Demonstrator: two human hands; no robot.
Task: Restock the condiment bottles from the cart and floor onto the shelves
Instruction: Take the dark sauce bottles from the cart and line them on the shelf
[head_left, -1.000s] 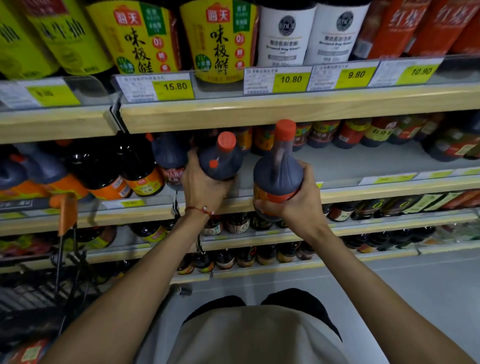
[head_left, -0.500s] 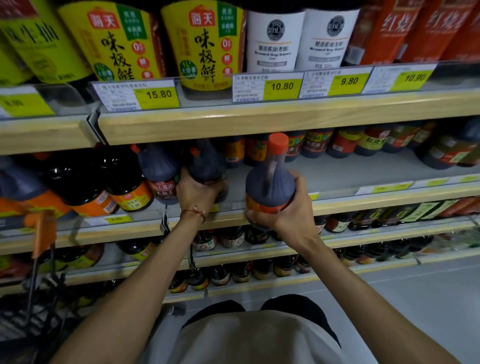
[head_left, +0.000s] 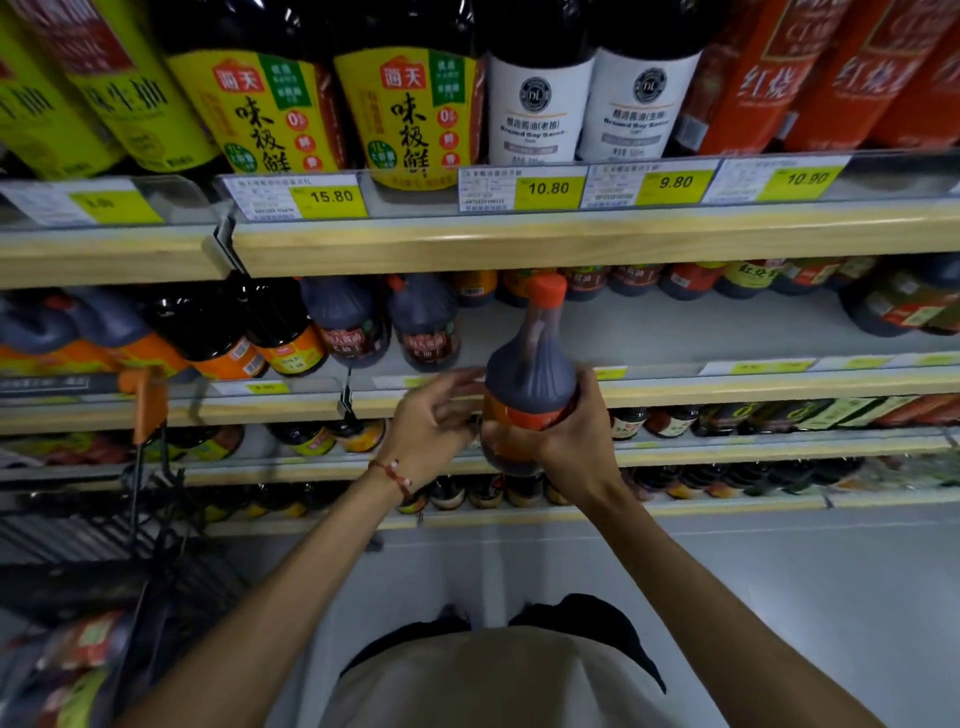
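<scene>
My right hand (head_left: 576, 436) grips a dark soy sauce bottle (head_left: 530, 364) with an orange cap and orange label. It holds the bottle upright in front of the edge of the middle shelf (head_left: 675, 332). My left hand (head_left: 431, 421) is just left of that bottle with fingers loosely spread toward its lower side, holding nothing. Two matching dark bottles (head_left: 423, 327) stand on the shelf behind my left hand, with bare shelf space to their right.
A black wire cart (head_left: 150, 519) with an orange handle (head_left: 148, 400) stands at the left with packaged goods inside. Big yellow-label and white-label bottles (head_left: 405, 114) fill the upper shelf. Lower shelves (head_left: 727, 447) hold small bottles. Grey floor lies at the right.
My left hand let go of its bottle on the middle shelf and drew back toward the bottle in my right hand. The right hand's bottle has shifted slightly right and stays in front of the shelf edge.
</scene>
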